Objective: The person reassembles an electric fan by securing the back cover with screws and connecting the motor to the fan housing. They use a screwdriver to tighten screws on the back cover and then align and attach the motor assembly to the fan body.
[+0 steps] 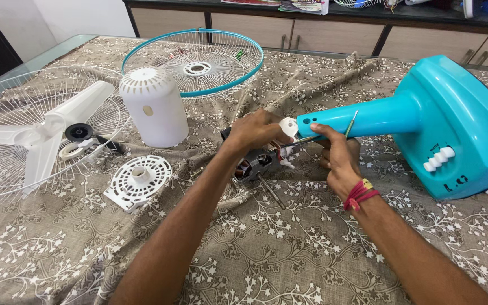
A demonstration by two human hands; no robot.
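A turquoise fan stand [447,124] lies on its side on the patterned cloth, its neck pointing left. At the neck's end sits the bare fan motor [255,165] with a metal shaft sticking out toward me. My left hand [253,131] grips the top of the motor, next to a white pivot piece. My right hand [337,155] holds a thin screwdriver [352,122] against the end of the neck, its tip hidden between my hands. A red thread band circles my right wrist.
A white motor cover [155,107] stands upright at the left. A white blade [40,135] rests on a white grille [7,96]. A turquoise-rimmed grille [196,62] lies behind. A round white vented plate [138,181] and a black knob [78,132] lie nearby. Cabinets line the back.
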